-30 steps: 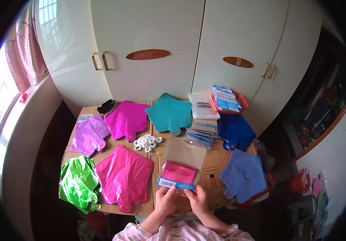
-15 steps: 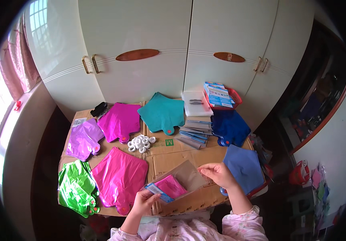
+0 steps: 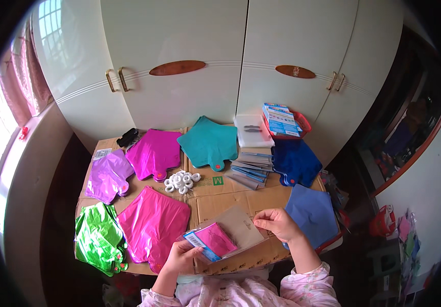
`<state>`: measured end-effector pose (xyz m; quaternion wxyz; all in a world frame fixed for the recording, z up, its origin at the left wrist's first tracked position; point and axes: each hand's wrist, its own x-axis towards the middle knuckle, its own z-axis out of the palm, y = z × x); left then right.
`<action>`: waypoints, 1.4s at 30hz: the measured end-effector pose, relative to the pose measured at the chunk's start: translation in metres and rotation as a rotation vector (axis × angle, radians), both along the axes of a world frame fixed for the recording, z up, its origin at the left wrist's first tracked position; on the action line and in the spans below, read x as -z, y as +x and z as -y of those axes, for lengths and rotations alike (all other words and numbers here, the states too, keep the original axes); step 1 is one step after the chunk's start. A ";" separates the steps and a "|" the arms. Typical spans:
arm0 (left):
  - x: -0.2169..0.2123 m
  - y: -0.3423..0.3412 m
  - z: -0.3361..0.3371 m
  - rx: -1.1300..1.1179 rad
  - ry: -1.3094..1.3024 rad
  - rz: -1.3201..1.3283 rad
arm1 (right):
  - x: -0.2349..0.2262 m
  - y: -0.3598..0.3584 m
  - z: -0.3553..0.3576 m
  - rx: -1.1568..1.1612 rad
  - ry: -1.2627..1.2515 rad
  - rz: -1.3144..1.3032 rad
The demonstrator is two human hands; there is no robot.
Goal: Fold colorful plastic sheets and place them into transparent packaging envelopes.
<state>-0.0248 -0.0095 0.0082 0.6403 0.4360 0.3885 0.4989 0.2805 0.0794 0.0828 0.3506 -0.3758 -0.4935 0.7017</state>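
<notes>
My left hand [image 3: 180,256] grips the lower left end of a clear plastic bag [image 3: 246,231], thumb on top. Inside the bag lie a folded pink foil balloon [image 3: 219,239] and a blue-and-white printed card [image 3: 202,247]. At the bag's upper right end, my right hand [image 3: 278,225] has thumb and forefinger pinched together on its edge. Left of the bag, a flat stack of pink foil balloons [image 3: 154,225] lies on the cardboard. Periwinkle blue foil balloons [image 3: 310,215] lie beside my right wrist.
On the cardboard-topped table [image 3: 200,197] sit white ribbon rolls [image 3: 180,181], fanned cards [image 3: 251,168] and clear bags [image 3: 254,132]. Green [image 3: 97,238], lilac [image 3: 109,176], magenta [image 3: 154,153], teal [image 3: 207,143] and dark blue balloons [image 3: 295,162] ring it. A red basket [image 3: 302,123] stands behind, before the cabinet [image 3: 179,102].
The bag lies a little flatter, its hanging hole now showing. My right hand stays pinched at the bag's edge, and my left keeps its grip. The view has shifted slightly.
</notes>
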 end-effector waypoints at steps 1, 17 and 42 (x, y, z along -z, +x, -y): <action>0.000 0.000 0.000 -0.013 -0.013 -0.001 | -0.002 -0.001 0.000 -0.006 -0.001 0.013; 0.005 -0.006 0.001 0.008 0.028 0.026 | -0.004 -0.001 0.002 -0.153 -0.058 -0.005; -0.001 0.002 0.003 -0.065 -0.059 0.042 | -0.005 -0.011 0.007 0.057 0.266 0.226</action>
